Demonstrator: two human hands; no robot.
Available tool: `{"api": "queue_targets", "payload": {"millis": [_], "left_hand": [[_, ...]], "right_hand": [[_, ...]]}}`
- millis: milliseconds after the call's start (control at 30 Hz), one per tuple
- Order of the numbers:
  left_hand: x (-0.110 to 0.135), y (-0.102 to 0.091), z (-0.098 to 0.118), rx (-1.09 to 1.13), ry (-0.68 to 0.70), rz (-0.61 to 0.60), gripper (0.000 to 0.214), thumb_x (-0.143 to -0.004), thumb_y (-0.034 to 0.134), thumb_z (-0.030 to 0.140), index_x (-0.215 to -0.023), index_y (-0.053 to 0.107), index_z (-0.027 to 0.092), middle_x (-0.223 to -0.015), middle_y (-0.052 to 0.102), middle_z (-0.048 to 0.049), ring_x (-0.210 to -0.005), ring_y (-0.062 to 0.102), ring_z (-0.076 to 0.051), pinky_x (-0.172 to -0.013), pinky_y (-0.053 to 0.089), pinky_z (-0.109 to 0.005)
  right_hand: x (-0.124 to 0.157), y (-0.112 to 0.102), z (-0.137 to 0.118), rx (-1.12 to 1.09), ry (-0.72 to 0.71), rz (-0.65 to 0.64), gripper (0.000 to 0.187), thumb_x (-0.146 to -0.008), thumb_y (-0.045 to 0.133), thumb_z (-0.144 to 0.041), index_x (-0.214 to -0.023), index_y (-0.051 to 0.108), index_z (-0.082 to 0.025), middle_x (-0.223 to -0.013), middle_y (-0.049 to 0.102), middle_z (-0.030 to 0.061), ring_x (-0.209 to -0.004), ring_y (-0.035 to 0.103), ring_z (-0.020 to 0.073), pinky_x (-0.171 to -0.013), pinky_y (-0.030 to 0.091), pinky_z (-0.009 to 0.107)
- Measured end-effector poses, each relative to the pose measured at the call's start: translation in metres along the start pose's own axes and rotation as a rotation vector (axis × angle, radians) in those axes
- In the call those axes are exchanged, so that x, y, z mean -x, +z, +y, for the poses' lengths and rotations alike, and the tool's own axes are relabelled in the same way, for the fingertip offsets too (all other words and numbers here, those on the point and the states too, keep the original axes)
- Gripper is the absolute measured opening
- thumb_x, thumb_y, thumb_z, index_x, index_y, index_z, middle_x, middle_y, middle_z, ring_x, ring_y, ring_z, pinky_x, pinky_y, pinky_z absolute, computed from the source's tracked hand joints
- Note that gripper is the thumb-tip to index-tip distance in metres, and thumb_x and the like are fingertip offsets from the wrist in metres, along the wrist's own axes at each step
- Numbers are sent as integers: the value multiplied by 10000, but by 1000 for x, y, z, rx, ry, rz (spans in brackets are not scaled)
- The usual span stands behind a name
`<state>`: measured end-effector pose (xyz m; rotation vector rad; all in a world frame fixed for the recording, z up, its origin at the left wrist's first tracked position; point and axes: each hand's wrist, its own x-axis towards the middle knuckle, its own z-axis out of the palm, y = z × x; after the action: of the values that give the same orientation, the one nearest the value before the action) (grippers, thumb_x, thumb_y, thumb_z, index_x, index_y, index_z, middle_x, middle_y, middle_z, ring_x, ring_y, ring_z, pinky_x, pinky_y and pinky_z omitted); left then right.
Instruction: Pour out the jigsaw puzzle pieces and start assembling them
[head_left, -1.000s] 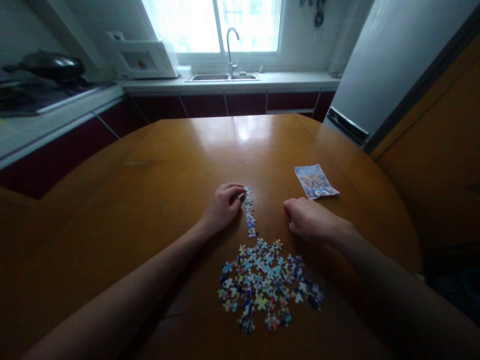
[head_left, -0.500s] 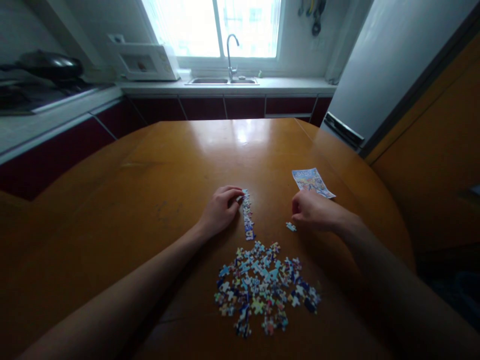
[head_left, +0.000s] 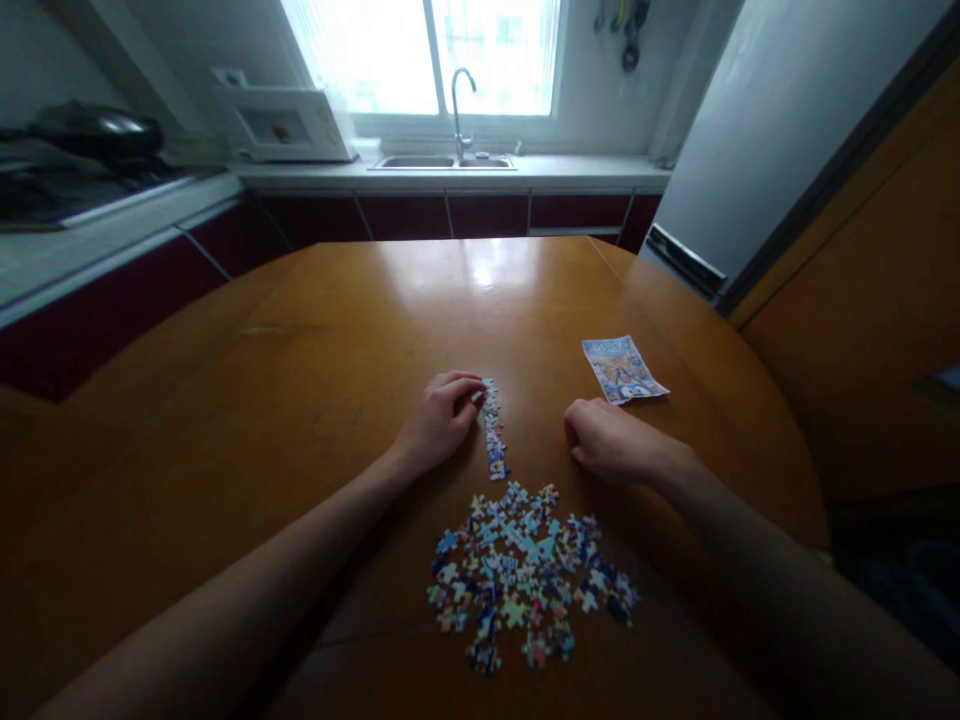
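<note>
The left hand [head_left: 441,420] lies on the round wooden table [head_left: 337,330], its thumb and forefinger closed on the 12 o'clock end of a strip of joined puzzle pieces [head_left: 493,432] that runs straight towards the person. The loose puzzle pieces [head_left: 525,575] lie in a heap at 6 o'clock of the strip, just short of touching it. The right hand [head_left: 609,442] rests at 3 o'clock of the strip, curled into a loose fist; I cannot tell whether it encloses a piece. The printed puzzle picture [head_left: 622,368] lies at 1 o'clock of that hand. This looks like edge-building: adding another piece calls for steadying the strip and matching tabs.
</note>
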<state>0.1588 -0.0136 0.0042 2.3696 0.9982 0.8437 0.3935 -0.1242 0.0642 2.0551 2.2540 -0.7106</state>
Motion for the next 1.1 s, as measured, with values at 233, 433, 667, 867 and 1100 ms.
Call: {"api": "queue_targets", "payload": {"millis": [233,433,667,867,1100], "left_hand": [[0,1,0,-18,37,7,267,-837,541,76,-998,725,183,-1138,716,-73,-1100,620,-230,-1033,489,-436],[2,2,0,-52,79,-2,292,-846,536,78,-1022,737,195,-1135,727,-49,-1106,605,-226,-1042,486,-426],[3,3,1,-55,89,7,303,-843,536,54,-1014,740,197,-1129,728,-46,-1104,604,-222,-1040,493,-415],[4,1,4,-39,82,4,306,-836,545,37,-1002,739,206,-1110,734,-39,-1094,604,-231,-1029,496,-437],[4,1,5,-27,83,8,287,-851,554,39,-1004,733,203,-1113,731,-35,-1094,595,-219,-1029,493,-427]], "right_hand": [[-24,6,13,-309,-24,255,83,-758,670,-113,-697,667,-169,-680,678,43,-617,587,142,-561,401,250],[-60,29,-1,-973,-6,551,123,-759,607,-131,-819,714,-139,-671,704,40,-587,652,149,-545,504,245],[-101,41,-19,-1191,25,578,93,-717,683,-226,-761,680,-144,-586,695,41,-469,628,150,-437,499,236],[-128,41,-17,-826,0,680,111,-712,699,-246,-701,741,-144,-651,729,64,-588,655,164,-536,476,240],[-125,41,-14,-660,-29,638,100,-734,678,-211,-726,761,-155,-714,754,61,-663,682,172,-596,472,242]]}}
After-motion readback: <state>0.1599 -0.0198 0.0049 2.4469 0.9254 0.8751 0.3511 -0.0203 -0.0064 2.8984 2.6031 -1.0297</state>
